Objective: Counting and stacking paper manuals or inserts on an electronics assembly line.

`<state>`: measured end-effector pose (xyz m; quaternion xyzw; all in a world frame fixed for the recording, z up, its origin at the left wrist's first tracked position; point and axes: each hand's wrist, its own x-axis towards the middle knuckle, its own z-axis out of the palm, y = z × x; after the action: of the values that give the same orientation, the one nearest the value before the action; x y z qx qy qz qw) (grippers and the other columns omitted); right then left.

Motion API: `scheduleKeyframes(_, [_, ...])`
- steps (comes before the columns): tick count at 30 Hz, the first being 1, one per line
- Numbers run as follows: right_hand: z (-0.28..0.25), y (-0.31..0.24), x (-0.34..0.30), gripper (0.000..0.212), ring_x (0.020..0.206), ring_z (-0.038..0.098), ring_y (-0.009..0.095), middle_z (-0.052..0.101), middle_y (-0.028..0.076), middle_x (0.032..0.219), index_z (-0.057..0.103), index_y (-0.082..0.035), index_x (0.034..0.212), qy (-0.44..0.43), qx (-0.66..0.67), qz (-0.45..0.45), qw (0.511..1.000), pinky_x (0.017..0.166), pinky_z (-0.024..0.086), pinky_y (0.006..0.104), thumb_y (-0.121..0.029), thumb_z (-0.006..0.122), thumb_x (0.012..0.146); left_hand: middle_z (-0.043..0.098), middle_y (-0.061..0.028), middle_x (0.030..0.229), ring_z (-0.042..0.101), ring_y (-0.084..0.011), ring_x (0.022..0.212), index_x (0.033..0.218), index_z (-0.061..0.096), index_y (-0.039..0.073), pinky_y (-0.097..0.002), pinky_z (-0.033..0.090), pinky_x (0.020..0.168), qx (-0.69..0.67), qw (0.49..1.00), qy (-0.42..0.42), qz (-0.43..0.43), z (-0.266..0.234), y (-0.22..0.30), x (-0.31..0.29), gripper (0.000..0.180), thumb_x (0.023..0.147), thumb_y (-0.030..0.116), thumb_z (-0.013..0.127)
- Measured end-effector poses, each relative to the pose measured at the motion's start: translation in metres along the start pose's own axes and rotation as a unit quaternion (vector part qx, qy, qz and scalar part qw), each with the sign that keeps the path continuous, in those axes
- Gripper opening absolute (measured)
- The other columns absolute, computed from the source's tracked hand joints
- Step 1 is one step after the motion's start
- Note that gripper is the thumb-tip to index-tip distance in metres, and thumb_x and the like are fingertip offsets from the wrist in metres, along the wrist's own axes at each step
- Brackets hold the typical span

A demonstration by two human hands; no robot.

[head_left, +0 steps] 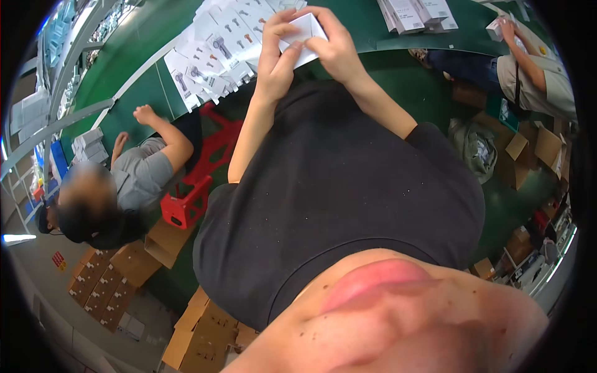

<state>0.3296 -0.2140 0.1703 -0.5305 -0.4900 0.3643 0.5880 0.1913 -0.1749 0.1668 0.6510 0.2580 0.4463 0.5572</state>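
Note:
Between my two hands, above the near edge of the green table, is a small white carton [307, 32]. My left hand [278, 53] grips its left side, with the thumb against the near face. From the other side my right hand [334, 46] holds the carton, fingers over its far edge and thumb on the near face. Whether the carton's end is folded in cannot be made out. Just left of my hands lie many flat printed carton blanks [214, 53], overlapping in rows, white with pictures of a handheld device.
Finished-looking white boxes [418, 13] are stacked right of my hands. A co-worker in grey [146, 168] sits at left near a red stool [189, 202]; another person [535, 78] handles a box at far right. Brown cardboard boxes [202, 332] stand on the floor.

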Motion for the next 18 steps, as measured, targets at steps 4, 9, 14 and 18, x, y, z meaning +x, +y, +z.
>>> scheduleKeyframes(4, [-0.01,-0.025,0.008,0.043,0.101,0.061,0.028,0.062,0.013,0.116,0.058,-0.004,0.123,0.001,0.133,0.016,0.991,0.089,0.049,0.0329,-0.008,0.06,0.08,0.043,-0.0156,0.148,0.041,-0.0359,0.134,0.121,0.057,0.01,-0.046,0.029,0.114,-0.089,0.995,0.002,0.04,-0.002,0.0,0.006,0.05,0.073,0.01,0.073])
scheduleKeyframes(9, [-0.023,-0.036,-0.017,0.04,0.106,0.062,0.027,0.061,0.01,0.121,0.063,-0.008,0.118,0.027,-0.303,-0.095,0.948,0.093,0.049,0.0329,-0.015,0.07,0.079,0.038,-0.0201,0.151,0.04,-0.0411,0.136,0.137,0.054,0.011,-0.0506,0.026,0.116,0.387,0.884,-0.066,0.254,-0.035,-0.043,0.014,0.07,0.073,0.026,0.08])
scheduleKeyframes(14, [-0.065,0.092,0.023,0.058,0.113,0.055,0.035,0.055,0.017,0.124,0.055,-0.007,0.121,0.12,-0.436,-0.158,0.878,0.097,0.046,0.0402,-0.022,0.078,0.07,0.035,-0.0244,0.153,0.029,-0.0453,0.142,0.14,0.052,0.011,-0.0561,0.022,0.115,0.503,0.862,-0.037,0.04,-0.085,-0.082,-0.011,0.077,0.072,0.029,0.082])
scheduleKeyframes(18, [-0.117,0.217,0.04,0.041,0.121,0.055,0.028,0.055,0.01,0.131,0.064,-0.008,0.115,0.201,-0.597,-0.154,0.761,0.102,0.045,0.0362,-0.016,0.072,0.076,0.032,-0.027,0.153,0.027,-0.0473,0.143,0.142,0.05,0.011,-0.0544,0.026,0.115,0.621,0.772,-0.061,-0.122,-0.116,-0.111,-0.042,0.075,0.074,0.021,0.078])
